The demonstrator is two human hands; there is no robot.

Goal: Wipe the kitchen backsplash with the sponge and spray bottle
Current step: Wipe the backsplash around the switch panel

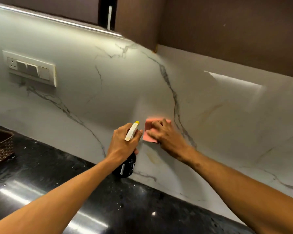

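The white marble backsplash (118, 92) with grey veins fills the middle of the view. My right hand (166, 135) presses a pink sponge (148, 132) flat against it, low on the wall. Just left of the sponge, my left hand (123, 142) grips a black spray bottle (126, 168) with a white trigger head and yellow nozzle tip (136, 122); the nozzle points toward the wall. A yellowish stain (152, 156) shows on the marble below the sponge.
A black glossy countertop (57, 179) runs below the wall. A brown woven basket (0, 146) stands at the left edge. A switch and socket plate (30, 70) is mounted on the wall at upper left. Dark brown cabinets (227, 31) hang above.
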